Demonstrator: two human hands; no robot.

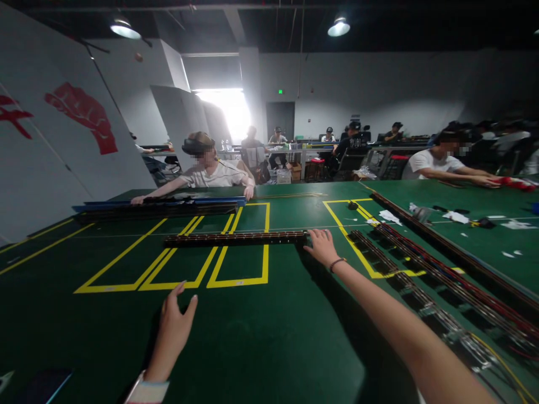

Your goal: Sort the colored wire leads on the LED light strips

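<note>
A long, thin dark bar with small bright spots along it lies across the yellow-marked part of the green table. My right hand is at its right end, thumb and fingers around that end. My left hand hovers nearer to me, over the table's front left, fingers apart and holding nothing. It is apart from the bar.
Bundled rods with wires and a long dark rail stretch along the right. Across the table a person touches a blue rail. Scraps of paper lie right. A dark flat object sits front left.
</note>
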